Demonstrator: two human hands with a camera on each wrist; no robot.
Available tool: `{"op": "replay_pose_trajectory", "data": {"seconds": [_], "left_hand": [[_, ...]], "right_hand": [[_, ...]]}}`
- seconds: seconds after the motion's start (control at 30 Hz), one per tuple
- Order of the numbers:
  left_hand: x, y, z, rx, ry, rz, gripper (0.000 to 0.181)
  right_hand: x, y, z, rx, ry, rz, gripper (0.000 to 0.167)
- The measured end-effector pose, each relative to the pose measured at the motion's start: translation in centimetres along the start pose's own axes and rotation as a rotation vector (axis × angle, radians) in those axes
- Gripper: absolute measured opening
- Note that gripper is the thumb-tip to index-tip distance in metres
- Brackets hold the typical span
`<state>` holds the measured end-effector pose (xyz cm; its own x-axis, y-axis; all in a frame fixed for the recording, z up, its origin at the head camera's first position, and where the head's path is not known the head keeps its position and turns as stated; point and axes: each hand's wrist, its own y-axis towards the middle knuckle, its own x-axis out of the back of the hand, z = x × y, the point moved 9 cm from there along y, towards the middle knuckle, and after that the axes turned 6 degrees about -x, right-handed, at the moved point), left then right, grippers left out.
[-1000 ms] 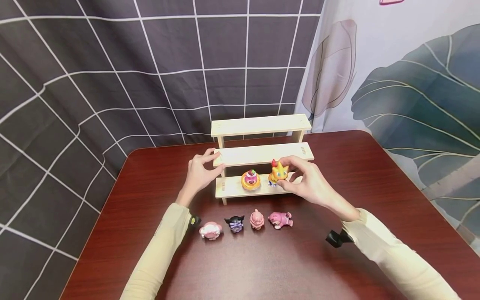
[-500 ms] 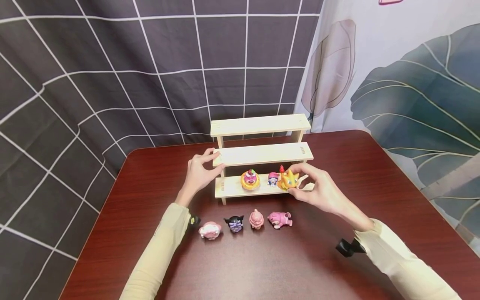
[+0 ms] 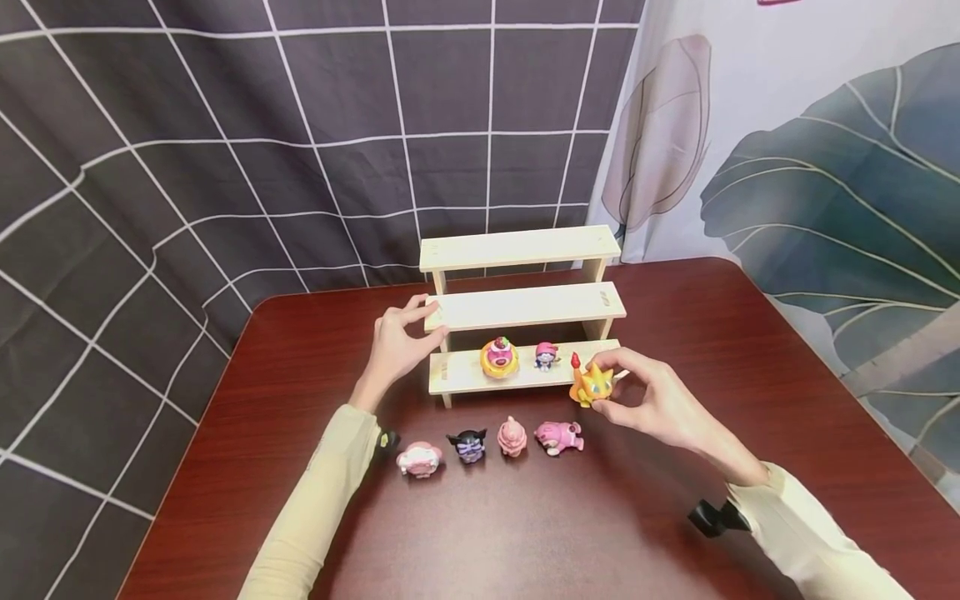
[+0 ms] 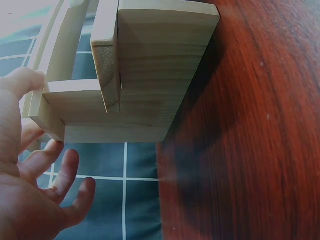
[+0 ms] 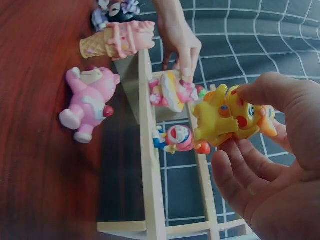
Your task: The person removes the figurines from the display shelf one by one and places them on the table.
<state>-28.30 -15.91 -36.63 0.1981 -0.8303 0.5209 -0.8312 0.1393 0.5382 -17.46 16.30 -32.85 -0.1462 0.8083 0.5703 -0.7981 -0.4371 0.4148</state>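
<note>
The right grip (image 3: 654, 403) pinches a flame-tailed yellow figurine (image 3: 595, 386) just in front of the lowest board's right end; the left grip (image 3: 397, 342) holds the three-tier wooden shelf (image 3: 517, 307) at the middle board's left end. The lowest board carries a pink-hatted figurine (image 3: 546, 357) and a cake-shaped figurine (image 3: 499, 358). Nearer on the desk (image 3: 480, 533): a pink bear figurine (image 3: 558, 437), lying, an ice-cream-cone figurine (image 3: 512, 437), a black-and-purple figurine (image 3: 469, 447), a pink-and-white figurine (image 3: 419, 460).

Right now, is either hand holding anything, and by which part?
Right hand: the yellow flame-tailed figurine, pinched by its head between thumb and fingers. Left hand: the three-tier wooden stand, gripped at the left end of its middle tier.
</note>
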Motion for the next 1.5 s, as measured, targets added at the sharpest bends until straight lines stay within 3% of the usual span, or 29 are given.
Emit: {"op": "replay_pose_trajectory", "data": {"seconds": [0.33, 0.67, 1.5], "left_hand": [[-0.1, 0.0, 0.0, -0.008, 0.008, -0.002, 0.044], [0.0, 0.0, 0.0, -0.012, 0.004, -0.009, 0.045], [-0.1, 0.0, 0.2, -0.020, 0.007, -0.009, 0.043]], "right_hand": [[-0.4, -1.4, -1.0, -0.032, -0.048, 0.032, 0.054], [-0.7, -2.5, -1.1, 0.007, -0.041, 0.028, 0.054], [-1.6, -4.6, -2.9, -0.016, -0.032, 0.032, 0.053]]}}
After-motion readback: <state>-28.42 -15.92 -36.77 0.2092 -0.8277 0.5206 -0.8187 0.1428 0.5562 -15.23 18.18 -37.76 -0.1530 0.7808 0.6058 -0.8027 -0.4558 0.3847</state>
